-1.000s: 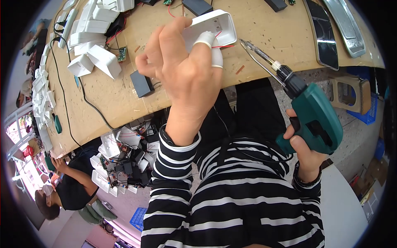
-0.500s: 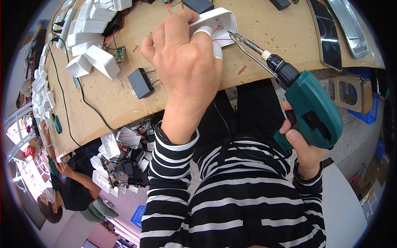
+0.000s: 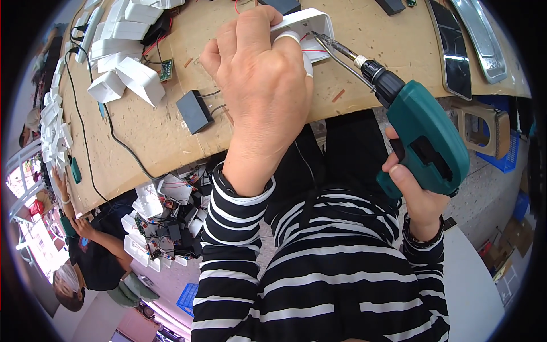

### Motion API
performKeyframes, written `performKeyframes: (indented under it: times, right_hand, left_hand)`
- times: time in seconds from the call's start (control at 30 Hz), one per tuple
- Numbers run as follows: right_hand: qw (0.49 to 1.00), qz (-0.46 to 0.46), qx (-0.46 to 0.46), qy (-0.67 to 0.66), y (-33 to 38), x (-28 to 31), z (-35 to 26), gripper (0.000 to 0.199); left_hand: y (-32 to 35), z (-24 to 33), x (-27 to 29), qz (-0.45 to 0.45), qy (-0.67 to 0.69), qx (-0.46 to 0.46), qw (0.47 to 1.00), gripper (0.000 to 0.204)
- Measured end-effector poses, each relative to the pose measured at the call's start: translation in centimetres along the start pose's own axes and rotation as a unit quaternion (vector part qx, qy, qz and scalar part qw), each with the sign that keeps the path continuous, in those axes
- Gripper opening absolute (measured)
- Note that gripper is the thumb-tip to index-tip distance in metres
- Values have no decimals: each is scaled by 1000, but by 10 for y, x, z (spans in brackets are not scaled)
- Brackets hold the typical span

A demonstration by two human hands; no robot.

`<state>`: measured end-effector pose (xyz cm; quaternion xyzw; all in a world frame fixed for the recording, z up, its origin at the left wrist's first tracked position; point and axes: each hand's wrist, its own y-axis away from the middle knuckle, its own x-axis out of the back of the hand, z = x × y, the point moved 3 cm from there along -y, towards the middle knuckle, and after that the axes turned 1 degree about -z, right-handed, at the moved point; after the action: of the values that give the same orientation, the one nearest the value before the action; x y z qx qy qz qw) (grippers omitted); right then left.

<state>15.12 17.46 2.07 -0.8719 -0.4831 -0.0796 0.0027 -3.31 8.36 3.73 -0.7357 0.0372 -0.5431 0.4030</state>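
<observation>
My left hand (image 3: 265, 85) is closed round the near side of a white plastic housing (image 3: 321, 21) at the table's front edge. White covers sit on some of its fingertips. A thin red wire (image 3: 314, 51) runs from those fingers across the housing's open side. In my right hand (image 3: 419, 196) is a green soldering gun (image 3: 430, 134), gripped by its handle with a finger at the trigger. Its tip and curved metal feed tube reach to the housing's inside, close to the wire. Whether the tip touches anything, I cannot tell. My left fingertips are partly hidden.
White housings (image 3: 137, 80) are heaped at the left beside a small circuit board (image 3: 166, 70). A black box with two leads (image 3: 195, 112) lies near my left wrist. A dark flat panel (image 3: 450, 48) and a metal tray (image 3: 484, 40) lie right. A co-worker (image 3: 97, 251) sits left.
My left hand and the housing have shifted slightly right. The soldering gun has moved a little up and left, so its tip now sits further inside the housing.
</observation>
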Motion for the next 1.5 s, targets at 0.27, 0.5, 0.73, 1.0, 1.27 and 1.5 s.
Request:
performKeyframes:
  times: [0.27, 0.5, 0.73, 1.0, 1.27, 1.5]
  right_hand:
    - [1000, 0, 3, 18, -3, -2, -5, 56]
    - [999, -8, 19, 35, -4, -4, -7, 54]
    - [999, -8, 22, 45, -3, -5, -8, 53]
    - [997, -10, 31, 69, -2, -4, -7, 53]
    - [994, -1, -10, 106, 2, -3, -8, 44]
    - [996, 10, 26, 89, -1, -8, -17, 41]
  left_hand:
    - [0, -1, 0, -2, 14, 4, 1000, 11]
    - [-1, -2, 0, -1, 9, 0, 1000, 9]
    - [1, -2, 2, 2, -4, -5, 1000, 9]
    - [1, -2, 0, -1, 6, -6, 1000, 9]
    - [1, -3, -1, -4, 11, -4, 1000, 9]
    - [1, -3, 1, -3, 12, -3, 1000, 8]
